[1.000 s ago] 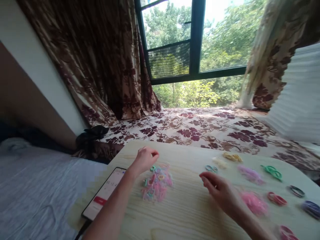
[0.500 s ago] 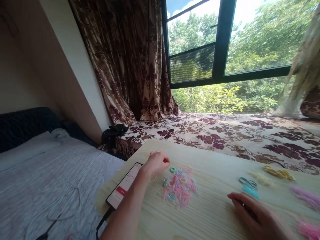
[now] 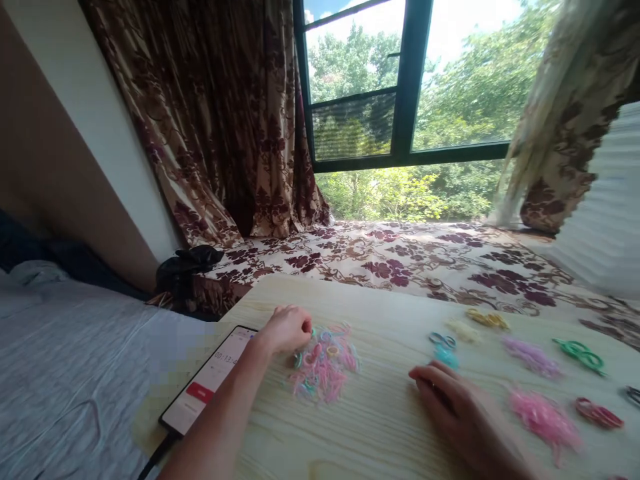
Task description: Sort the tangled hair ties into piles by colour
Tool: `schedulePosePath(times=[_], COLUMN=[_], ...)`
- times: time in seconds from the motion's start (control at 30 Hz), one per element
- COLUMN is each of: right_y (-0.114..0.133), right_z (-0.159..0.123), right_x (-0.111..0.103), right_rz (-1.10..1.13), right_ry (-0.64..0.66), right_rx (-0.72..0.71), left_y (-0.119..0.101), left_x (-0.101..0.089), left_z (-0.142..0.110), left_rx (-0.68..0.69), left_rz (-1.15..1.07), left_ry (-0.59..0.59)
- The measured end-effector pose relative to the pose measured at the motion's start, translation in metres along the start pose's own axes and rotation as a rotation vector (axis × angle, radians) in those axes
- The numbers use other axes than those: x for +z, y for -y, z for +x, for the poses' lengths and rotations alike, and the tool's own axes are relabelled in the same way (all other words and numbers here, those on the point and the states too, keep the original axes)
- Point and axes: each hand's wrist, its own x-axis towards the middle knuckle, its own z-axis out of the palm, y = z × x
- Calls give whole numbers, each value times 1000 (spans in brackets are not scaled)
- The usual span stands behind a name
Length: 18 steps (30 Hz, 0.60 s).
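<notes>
My left hand (image 3: pixel 287 328) is at the upper left edge of a mixed pile of small hair elastics (image 3: pixel 325 373), pink, mint, lilac and yellow. Its fingers are curled closed, and whatever lies inside them is hidden. To the right, my right hand (image 3: pixel 460 413) hovers low over the table with thumb and fingertips brought together; I cannot make out anything in them. Just beyond those fingertips lie turquoise elastics (image 3: pixel 447 357) and thicker blue hair ties (image 3: pixel 443 341). Farther right are separate heaps: cream elastics (image 3: pixel 463 330), lilac elastics (image 3: pixel 532 357) and pink elastics (image 3: pixel 545 420).
Yellow hair ties (image 3: pixel 487 319), green ties (image 3: pixel 580 355) and red ties (image 3: pixel 599 413) lie on the wooden table (image 3: pixel 380 427). A phone (image 3: pixel 207 380) with a timer and cable is left of my forearm. Behind stand a floral-covered ledge (image 3: pixel 350 250) and window; a bed (image 3: pixel 90 373) is left.
The view has swung right, bringing the green and red ties into sight. My left hand has come closer to the pile's upper edge. My right hand stays near the turquoise elastics, fingers still together.
</notes>
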Motion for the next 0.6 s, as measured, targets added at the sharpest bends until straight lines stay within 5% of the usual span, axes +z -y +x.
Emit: schedulePosePath(times=[0.27,0.6], right_y=[12,23], right_z=[-1,-5], right_x=[-10,3], right_rz=[61,371], right_ry=[-5,-76], right_rx=[21,131], left_y=[-20,-88], left_x=[-3,24], left_z=[-3,-22], left_rx=[47,487], left_rz=[-5,-353], left_ry=[-150,-291])
